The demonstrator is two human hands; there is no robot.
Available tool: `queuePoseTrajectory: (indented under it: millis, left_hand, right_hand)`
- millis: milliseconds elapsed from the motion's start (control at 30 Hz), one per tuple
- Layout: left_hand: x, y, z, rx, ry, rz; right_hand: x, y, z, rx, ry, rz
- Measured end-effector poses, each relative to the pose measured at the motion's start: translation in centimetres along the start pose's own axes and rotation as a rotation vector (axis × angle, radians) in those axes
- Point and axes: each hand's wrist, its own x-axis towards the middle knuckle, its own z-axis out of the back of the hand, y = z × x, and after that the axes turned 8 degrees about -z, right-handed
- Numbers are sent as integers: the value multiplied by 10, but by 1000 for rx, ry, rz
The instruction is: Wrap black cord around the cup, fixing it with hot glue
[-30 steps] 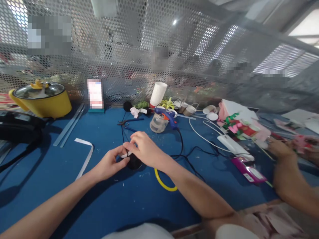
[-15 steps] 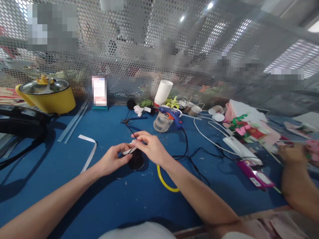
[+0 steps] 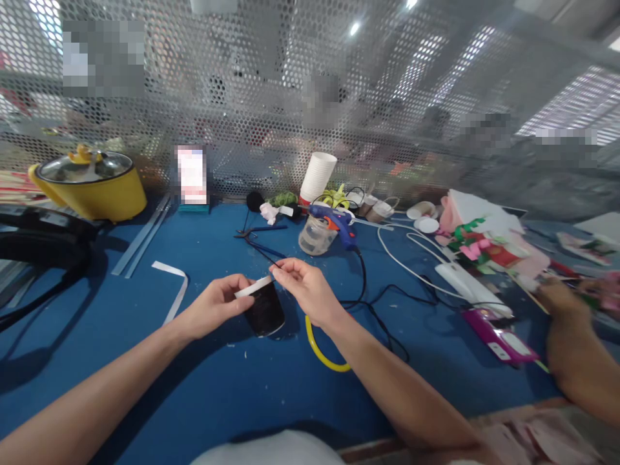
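Note:
A small black cup (image 3: 265, 311) with a white band round its rim is tilted over the blue table (image 3: 194, 387). My left hand (image 3: 220, 303) is closed on the rim's left side, thumb in front and fingers behind. At the rim's right end my right hand (image 3: 300, 284) pinches a thin black cord (image 3: 261, 256). The cord runs back past the pliers (image 3: 248, 234) towards a small black ball (image 3: 254, 201), which looks like wound cord. My right fingertips touch the rim or lie very close to it; I cannot tell which.
A blue glue gun (image 3: 336, 223) rests on a clear plastic cup (image 3: 314, 239), its cable trailing right. Paper cups (image 3: 318, 177), a yellow pot (image 3: 101, 194), a white strip (image 3: 180, 294) and a yellow ring (image 3: 317, 352) stand around. Another person's arm (image 3: 576, 342) is at the right.
The cup has turned so more of its black side and white rim shows. My right hand has moved slightly right along the rim with the cord. My left hand stays at the rim.

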Motion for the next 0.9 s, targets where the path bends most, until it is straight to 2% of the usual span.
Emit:
queuePoseTrajectory:
  millis: [400, 733, 900]
  left_hand:
    - [-1, 1, 3, -89, 16, -33]
    - [-1, 4, 5, -206, 20, -55]
    - [-1, 7, 7, -195, -22, -35]
  right_hand:
    - [0, -1, -4, 118, 4, -91]
    - [-3, 3, -9, 355, 96, -173]
    - [-3, 1, -11, 345, 124, -153]
